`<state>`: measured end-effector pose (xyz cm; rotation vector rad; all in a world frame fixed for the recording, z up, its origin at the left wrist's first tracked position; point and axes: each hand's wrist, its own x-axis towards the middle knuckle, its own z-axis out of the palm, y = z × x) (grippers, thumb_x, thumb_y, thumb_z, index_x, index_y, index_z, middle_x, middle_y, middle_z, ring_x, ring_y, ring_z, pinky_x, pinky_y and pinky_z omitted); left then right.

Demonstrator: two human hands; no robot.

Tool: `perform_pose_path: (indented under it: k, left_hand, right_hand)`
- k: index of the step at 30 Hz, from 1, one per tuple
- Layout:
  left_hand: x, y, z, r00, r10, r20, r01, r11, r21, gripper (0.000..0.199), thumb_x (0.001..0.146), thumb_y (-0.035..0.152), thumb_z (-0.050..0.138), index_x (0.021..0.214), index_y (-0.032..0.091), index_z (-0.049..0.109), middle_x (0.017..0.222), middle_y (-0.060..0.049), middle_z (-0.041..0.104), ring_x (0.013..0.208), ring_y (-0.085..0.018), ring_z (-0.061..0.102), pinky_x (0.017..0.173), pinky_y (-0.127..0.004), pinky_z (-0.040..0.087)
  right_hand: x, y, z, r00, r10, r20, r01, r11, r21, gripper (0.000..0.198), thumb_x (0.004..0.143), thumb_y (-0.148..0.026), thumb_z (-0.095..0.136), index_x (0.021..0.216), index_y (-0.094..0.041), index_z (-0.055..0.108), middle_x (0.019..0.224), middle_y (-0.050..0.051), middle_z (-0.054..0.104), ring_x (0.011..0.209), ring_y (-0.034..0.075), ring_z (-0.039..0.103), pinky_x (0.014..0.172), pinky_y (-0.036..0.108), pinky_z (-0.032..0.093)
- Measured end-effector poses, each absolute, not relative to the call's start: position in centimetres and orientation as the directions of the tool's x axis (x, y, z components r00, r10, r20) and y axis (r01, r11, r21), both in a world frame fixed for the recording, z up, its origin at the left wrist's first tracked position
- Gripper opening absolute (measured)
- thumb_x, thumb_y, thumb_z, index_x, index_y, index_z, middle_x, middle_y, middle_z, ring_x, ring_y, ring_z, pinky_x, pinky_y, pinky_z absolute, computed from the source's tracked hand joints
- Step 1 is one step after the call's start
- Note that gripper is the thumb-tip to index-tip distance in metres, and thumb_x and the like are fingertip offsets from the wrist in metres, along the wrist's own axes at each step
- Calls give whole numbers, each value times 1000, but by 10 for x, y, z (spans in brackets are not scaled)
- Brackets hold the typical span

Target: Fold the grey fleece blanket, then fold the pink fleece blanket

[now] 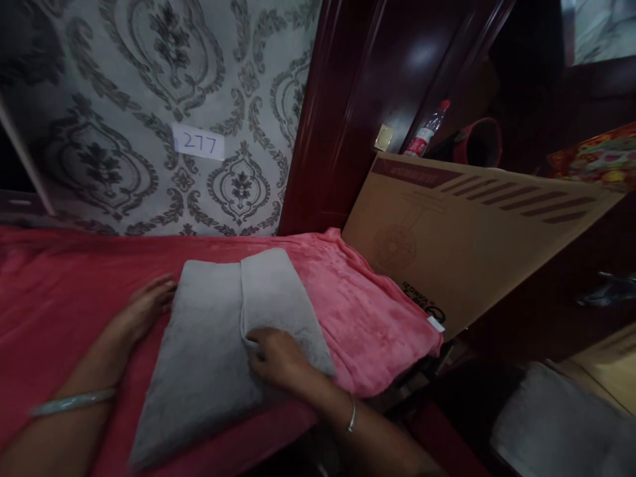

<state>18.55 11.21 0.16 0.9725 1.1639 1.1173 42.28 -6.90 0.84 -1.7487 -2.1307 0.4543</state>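
A grey plush cloth (pixel 209 338), folded into a flat, roughly rectangular shape, lies on a pink-red blanket (pixel 368 324). Its right part is folded over towards the middle, and the flap's edge runs down the cloth. My right hand (pixel 278 358) is closed on that edge, with thumb and fingers pinching the fabric. Beside the cloth's upper left edge, my left hand (pixel 149 305) rests with its fingers stretched out. Those fingertips are dim, so whether they touch the cloth is hard to tell.
A large cardboard box (pixel 447 232) leans at the right edge of the pink surface. Behind it stand a plastic bottle (pixel 424 136) and a dark red-rimmed container (pixel 479 142). A paper numbered 277 (pixel 199 142) hangs on the patterned wall. Lower right, a grey fuzzy item (pixel 561 424) appears.
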Motion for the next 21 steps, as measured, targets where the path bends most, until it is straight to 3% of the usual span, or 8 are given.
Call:
perform_pose_path:
  k: [4, 7, 9, 11, 14, 16, 18, 21]
  left_hand:
    - [185, 112, -3, -17, 999, -39, 92, 40, 995, 55, 81, 32, 57, 133, 13, 53, 107, -10, 71, 89, -19, 66, 75, -28, 54]
    - [190, 105, 5, -86, 984, 159, 322, -123, 939, 51, 80, 38, 55, 123, 12, 60, 127, -14, 65, 111, -26, 61, 88, -33, 53]
    - [200, 97, 14, -80, 975, 209, 376, -165, 912, 43, 77, 40, 55, 110, 14, 66, 119, -13, 69, 109, -27, 63, 85, -33, 53]
    - [215, 89, 22, 50, 991, 122, 376, -132, 917, 40, 74, 47, 58, 96, 15, 67, 91, -12, 73, 82, -26, 68, 67, -33, 54]
    - [244, 77, 30, 353, 912, -208, 324, 89, 942, 56, 65, 64, 67, 94, 16, 62, 62, -10, 68, 49, -27, 62, 45, -33, 46]
    - [263, 73, 34, 465, 804, -370, 308, 245, 919, 67, 61, 71, 68, 98, 17, 58, 62, -12, 68, 48, -29, 63, 44, -35, 46]
    - [279, 72, 36, 517, 739, -431, 271, 336, 902, 67, 58, 72, 70, 95, 17, 58, 63, -13, 69, 52, -30, 65, 48, -36, 49]
    - [300, 76, 38, 542, 776, -323, 99, 323, 941, 51, 57, 58, 77, 80, 16, 60, 63, -10, 66, 56, -24, 64, 55, -35, 52]
  right_hand:
    - [427, -78, 1, -159, 983, 89, 844, 182, -504, 48, 81, -18, 60, 128, -18, 66, 127, 9, 69, 116, 24, 64, 97, 31, 48]
    - [429, -87, 4, -130, 989, 75, 861, 150, -487, 49, 80, -21, 65, 128, -16, 65, 125, 12, 68, 114, 26, 63, 95, 34, 48]
    - [430, -91, 7, -99, 992, 72, 880, 121, -459, 43, 80, -18, 64, 122, -16, 67, 118, 13, 69, 109, 26, 64, 92, 34, 49]
    - [432, -93, 12, -79, 991, 105, 883, 119, -454, 37, 80, -14, 62, 116, -16, 69, 113, 12, 69, 106, 25, 64, 91, 34, 48]
    - [436, -93, 22, -30, 979, 201, 866, 125, -484, 33, 80, -14, 62, 112, -17, 68, 107, 9, 69, 101, 23, 64, 89, 32, 48]
    - [439, -93, 29, 7, 966, 258, 856, 127, -501, 31, 80, -14, 63, 110, -17, 68, 103, 8, 69, 96, 22, 64, 86, 32, 48]
    - [439, -94, 32, 19, 954, 301, 847, 145, -511, 30, 79, -13, 64, 108, -17, 67, 99, 7, 68, 93, 22, 64, 84, 32, 48]
    - [434, -99, 26, -11, 950, 311, 831, 182, -526, 29, 80, -12, 63, 108, -19, 67, 100, 6, 68, 97, 22, 63, 86, 32, 48]
